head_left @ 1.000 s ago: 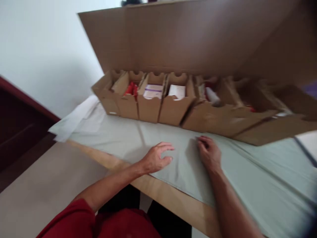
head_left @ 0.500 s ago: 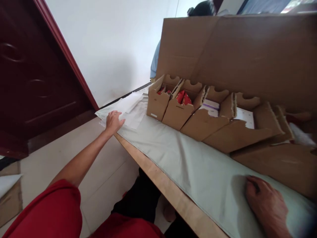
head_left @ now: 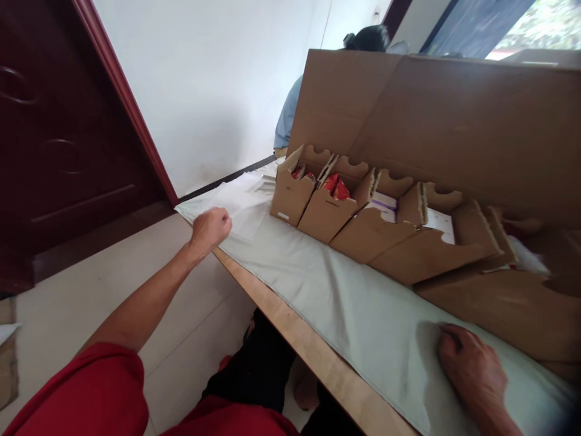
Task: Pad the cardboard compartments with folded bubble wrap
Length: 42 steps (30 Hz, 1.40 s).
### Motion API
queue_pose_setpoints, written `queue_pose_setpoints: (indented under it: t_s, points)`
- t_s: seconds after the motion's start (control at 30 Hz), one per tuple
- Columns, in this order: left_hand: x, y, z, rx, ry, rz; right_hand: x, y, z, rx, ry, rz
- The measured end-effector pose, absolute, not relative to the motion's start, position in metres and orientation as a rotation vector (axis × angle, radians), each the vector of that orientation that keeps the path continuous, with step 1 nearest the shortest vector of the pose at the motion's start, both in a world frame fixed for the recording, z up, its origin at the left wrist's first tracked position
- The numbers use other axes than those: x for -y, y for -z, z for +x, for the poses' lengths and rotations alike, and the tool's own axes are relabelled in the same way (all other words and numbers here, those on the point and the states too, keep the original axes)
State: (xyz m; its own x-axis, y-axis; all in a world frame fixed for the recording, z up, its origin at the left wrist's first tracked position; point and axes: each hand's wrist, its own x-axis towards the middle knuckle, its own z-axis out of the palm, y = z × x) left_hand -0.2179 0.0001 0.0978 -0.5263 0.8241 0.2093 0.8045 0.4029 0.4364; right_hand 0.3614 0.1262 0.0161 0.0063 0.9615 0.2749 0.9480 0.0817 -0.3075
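At the left end of the table, my left hand (head_left: 211, 230) is closed, its fingers curled in over thin, clear plastic bags (head_left: 247, 209). Whether a bag's edge is caught in those fingers cannot be made out. My right hand (head_left: 474, 366) rests loosely curled on the pale grey-green cloth (head_left: 363, 309), with nothing visible in it. Beyond the hands, a row of open cardboard bins (head_left: 293, 197) runs along the table. Red packets (head_left: 336, 188) show in the second bin, and white boxes (head_left: 440, 225) in bins farther right.
A tall cardboard panel (head_left: 436, 115) stands behind the bins. Past it, part of another person (head_left: 288, 115) in a light blue sleeve shows. The table's wooden edge (head_left: 290, 321) runs along my side. A dark red door (head_left: 68, 127) is at left, beside a white wall.
My left hand has gone from spread fingers on the plastic bags to a closed hand there. The right hand stays on the cloth, and the view has tilted slightly.
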Motion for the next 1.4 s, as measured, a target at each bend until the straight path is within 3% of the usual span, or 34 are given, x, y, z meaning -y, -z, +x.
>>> queue_pose_setpoints:
  t_s: [0.17, 0.33, 0.43, 0.53, 0.7, 0.9, 1.1, 1.27, 1.4]
  points:
    - [0.026, -0.089, -0.116, -2.011, -0.765, 1.637, -0.101, -0.032, 0.317, 1.797, -0.356, -1.730]
    - [0.038, -0.069, 0.011, -1.352, -1.008, 1.271, -0.032, -0.056, 0.263, 1.709, -1.402, -1.228]
    - [0.048, -0.070, 0.069, -0.954, -1.026, 1.149, -0.005, -0.062, 0.270, 1.644, -1.670, -1.130]
    - [0.061, -0.069, 0.088, -0.850, -0.981, 1.333, 0.005, -0.056, 0.297, 1.646, -1.597, -1.291]
    - [0.067, -0.048, 0.053, -1.257, -1.083, 1.759, -0.010, -0.043, 0.348, 1.791, -1.530, -1.432]
    - [0.056, -0.027, 0.019, -1.484, -1.097, 2.124, -0.004, -0.059, 0.370, 1.864, -0.457, -1.651]
    - [0.055, -0.008, 0.033, -1.459, -1.009, 2.331, 0.038, -0.039, 0.305, 2.397, -0.406, -1.176]
    - [0.050, -0.006, 0.029, -1.466, -1.013, 2.389, 0.033, -0.012, 0.284, 2.459, -0.271, -1.218]
    - [0.050, -0.028, 0.031, -1.445, -1.100, 2.468, 0.021, -0.024, 0.293, 2.309, -0.551, -1.330]
